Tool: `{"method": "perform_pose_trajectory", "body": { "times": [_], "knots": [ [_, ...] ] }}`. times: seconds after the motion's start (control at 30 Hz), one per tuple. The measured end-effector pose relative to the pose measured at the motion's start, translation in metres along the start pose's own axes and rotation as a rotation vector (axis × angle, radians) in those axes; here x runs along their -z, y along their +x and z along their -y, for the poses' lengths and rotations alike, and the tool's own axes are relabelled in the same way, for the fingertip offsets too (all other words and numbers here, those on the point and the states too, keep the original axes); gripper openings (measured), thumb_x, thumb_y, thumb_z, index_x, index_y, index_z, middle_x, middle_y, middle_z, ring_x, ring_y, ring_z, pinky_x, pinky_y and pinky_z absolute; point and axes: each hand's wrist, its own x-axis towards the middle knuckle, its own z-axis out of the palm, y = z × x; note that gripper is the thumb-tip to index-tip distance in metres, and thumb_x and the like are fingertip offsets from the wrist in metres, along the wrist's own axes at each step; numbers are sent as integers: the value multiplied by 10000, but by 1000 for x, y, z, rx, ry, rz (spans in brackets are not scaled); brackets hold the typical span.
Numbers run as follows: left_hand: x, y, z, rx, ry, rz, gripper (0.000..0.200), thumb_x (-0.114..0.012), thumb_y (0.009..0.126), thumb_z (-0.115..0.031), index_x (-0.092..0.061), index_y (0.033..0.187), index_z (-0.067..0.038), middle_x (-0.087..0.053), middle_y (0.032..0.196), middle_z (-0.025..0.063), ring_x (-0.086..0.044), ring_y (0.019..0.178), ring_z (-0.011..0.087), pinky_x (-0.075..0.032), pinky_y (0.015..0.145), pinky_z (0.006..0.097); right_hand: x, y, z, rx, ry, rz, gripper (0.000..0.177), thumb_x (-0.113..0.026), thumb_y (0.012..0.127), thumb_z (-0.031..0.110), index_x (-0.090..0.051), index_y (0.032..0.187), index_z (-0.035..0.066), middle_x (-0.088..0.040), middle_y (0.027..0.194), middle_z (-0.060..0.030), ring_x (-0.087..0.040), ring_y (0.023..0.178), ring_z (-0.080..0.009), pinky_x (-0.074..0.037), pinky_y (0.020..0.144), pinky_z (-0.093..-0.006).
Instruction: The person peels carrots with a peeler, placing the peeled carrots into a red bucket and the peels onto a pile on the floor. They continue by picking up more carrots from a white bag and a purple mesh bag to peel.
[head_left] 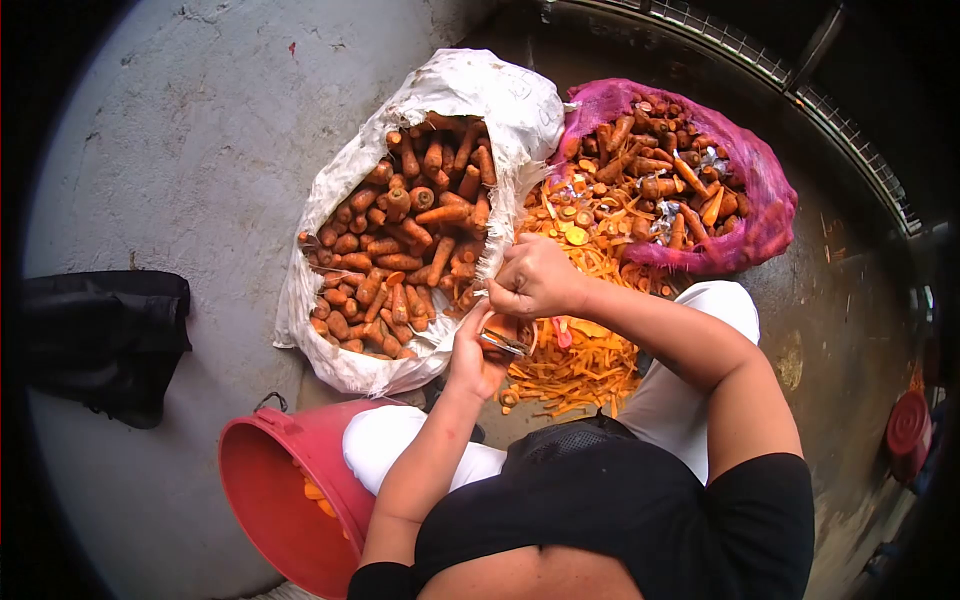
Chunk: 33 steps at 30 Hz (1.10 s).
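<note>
My left hand (pixel 474 358) is closed around an orange-brown piece that looks like a carrot (pixel 500 328). A short, flat metal tool (pixel 504 343) lies against that piece; its kind is not clear. Just above, my right hand (pixel 537 278) is closed in a fist with the thumb pressed in, almost touching the left fingertips. What it grips is hidden. Both hands are beside the frayed edge of a white sack (pixel 480 85) full of unpeeled carrots (pixel 400 215). Below and behind the hands lies a heap of orange carrot peelings (pixel 575 372).
A pink mesh sack (pixel 765 185) at the back right holds more carrots and cut ends. A red bucket (pixel 255 425) with some orange pieces lies tilted by my left leg. Dark cloth (pixel 110 335) is at the far left. A red round object (pixel 908 425) is far right.
</note>
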Motion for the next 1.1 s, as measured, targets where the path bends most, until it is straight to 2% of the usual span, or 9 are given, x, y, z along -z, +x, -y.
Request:
{"method": "perform_pose_trajectory", "body": {
  "times": [0.2,0.3,0.4,0.5,0.57,0.7,0.83,0.87,1.1],
  "knots": [
    [1,6,-10,-2,55,20,332,-414,970,-314,-550,1121,-52,-624,1006,96,-619,836,199,-509,622,331,-13,1,-20,-54,40,12,331,-591,795,268,-620,493,135,-519,476,-64,-512,466,-245,-430,538,-378],
    [-9,-17,-8,53,248,-39,392,-405,968,-373,-500,1158,-43,-562,822,122,-570,632,199,-459,461,290,7,9,-63,-480,-106,108,443,-481,872,357,-705,571,123,-564,451,-44,-564,441,-172,-472,473,-336],
    [-8,-32,-7,77,207,127,454,-400,977,-397,-477,1227,-26,-568,872,131,-576,666,203,-487,506,292,51,2,-104,-650,-536,302,460,-425,906,332,-649,565,120,-598,529,-61,-560,482,-152,-443,787,-352],
    [-4,-28,-9,50,125,80,479,-396,983,-417,-481,1234,-18,-580,881,132,-592,698,214,-518,571,309,33,-3,-116,-604,-486,-83,469,-424,916,319,-610,520,149,-464,431,-23,-371,361,-111,-423,492,-332],
    [-4,-19,-13,49,55,-12,471,-391,986,-425,-522,1173,-13,-606,858,133,-618,715,228,-541,609,339,36,15,-80,-739,-199,97,462,-446,922,307,-637,526,162,-470,416,0,-336,325,-92,-355,389,-313],
    [19,-2,-11,-38,133,-82,463,-459,967,-425,-519,1185,-21,-591,879,117,-594,784,227,-526,687,336,16,12,-36,-132,-177,-30,348,-566,813,251,-622,485,151,-494,426,-15,-465,432,-180,-412,557,-353],
    [4,-1,-8,-2,-12,-237,341,-472,964,-346,-570,1120,-59,-638,972,107,-635,862,231,-544,754,366,7,5,9,85,-5,-56,350,-617,769,227,-542,436,150,-465,437,-21,-467,469,-207,-367,551,-350],
    [10,-1,-8,33,41,-173,318,-507,954,-356,-580,1141,-109,-649,962,16,-642,843,141,-541,778,335,5,2,13,97,-5,-51,349,-622,764,225,-539,433,152,-465,437,-18,-470,470,-206,-365,546,-349],
    [-3,-4,0,12,64,-175,328,-477,964,-348,-570,1148,-94,-642,982,44,-636,860,160,-524,796,318,4,-2,7,121,-41,-72,343,-627,754,219,-548,427,153,-472,429,-25,-474,459,-215,-371,522,-357]
  ]
}}
